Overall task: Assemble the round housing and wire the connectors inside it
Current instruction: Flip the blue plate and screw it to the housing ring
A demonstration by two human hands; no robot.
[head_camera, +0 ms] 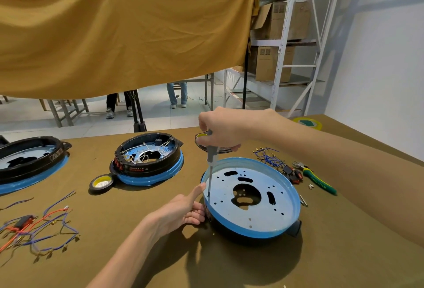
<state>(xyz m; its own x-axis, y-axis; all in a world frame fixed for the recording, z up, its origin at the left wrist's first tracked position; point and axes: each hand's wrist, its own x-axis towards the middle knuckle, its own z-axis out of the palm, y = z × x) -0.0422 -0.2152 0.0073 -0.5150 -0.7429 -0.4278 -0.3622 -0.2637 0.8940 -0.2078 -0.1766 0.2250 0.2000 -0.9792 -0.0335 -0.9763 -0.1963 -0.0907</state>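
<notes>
Right hand [221, 130] grips screwdriver [210, 163] upright, tip in hole near left rim of round housing [252, 198] on table [137, 230]. Left hand [181, 213] holds rim, thumb raised. Risk: tip slips off screw if housing shifts, scratching plate.

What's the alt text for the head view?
Right hand holds a screwdriver upright, tip down at the blue round housing, whose near-left rim the left hand steadies. Wires and pliers lie nearby.
</notes>
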